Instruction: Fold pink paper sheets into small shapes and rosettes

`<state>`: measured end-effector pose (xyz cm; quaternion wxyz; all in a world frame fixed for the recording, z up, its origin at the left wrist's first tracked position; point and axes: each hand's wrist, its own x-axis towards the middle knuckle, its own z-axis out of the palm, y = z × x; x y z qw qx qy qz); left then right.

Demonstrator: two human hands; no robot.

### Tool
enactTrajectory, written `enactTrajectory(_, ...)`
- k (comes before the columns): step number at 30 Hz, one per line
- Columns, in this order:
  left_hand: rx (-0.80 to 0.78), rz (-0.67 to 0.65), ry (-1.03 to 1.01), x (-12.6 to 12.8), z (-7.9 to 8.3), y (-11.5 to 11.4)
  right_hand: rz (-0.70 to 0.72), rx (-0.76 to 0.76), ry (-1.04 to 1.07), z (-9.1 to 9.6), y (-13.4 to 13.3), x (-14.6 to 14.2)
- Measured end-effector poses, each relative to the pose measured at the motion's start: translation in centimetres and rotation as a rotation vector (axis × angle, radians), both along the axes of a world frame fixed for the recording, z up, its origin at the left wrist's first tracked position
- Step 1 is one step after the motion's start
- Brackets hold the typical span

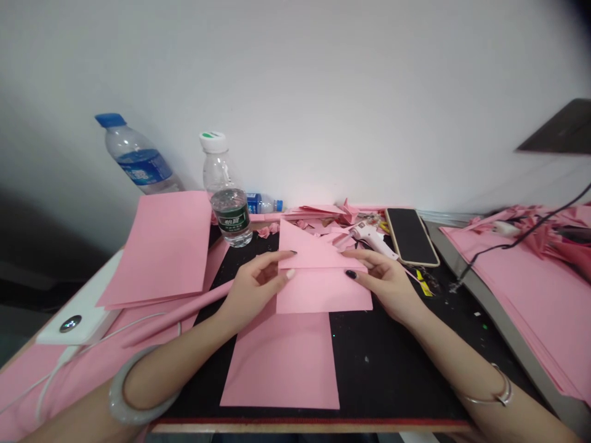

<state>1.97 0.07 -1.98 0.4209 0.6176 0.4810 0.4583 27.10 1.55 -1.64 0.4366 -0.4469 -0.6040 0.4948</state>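
Note:
A pink sheet of paper, folded with a diagonal flap on top, lies on the black mat. My left hand pinches its left edge, thumb on top and fingers curled round the edge. My right hand grips its right edge, thumb pressed on the crease. A second flat pink sheet lies under it, nearer to me. A rolled pink paper tube lies beside my left wrist.
A stack of pink sheets rests at the left over a white device with a cable. Two water bottles stand behind. A glue gun, a phone, paper scraps and more pink paper lie to the right.

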Motion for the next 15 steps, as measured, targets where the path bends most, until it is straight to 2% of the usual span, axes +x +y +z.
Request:
enactTrajectory(6,0.101,-0.024,0.042,0.01,-0.38,-0.15,0.004,0.047,-0.060,0.70,-0.32,-0.26)
enactTrajectory(15,0.289,0.073,0.163,-0.27,-0.44,-0.04,-0.095,0.253,-0.207,0.40,-0.37,0.34)
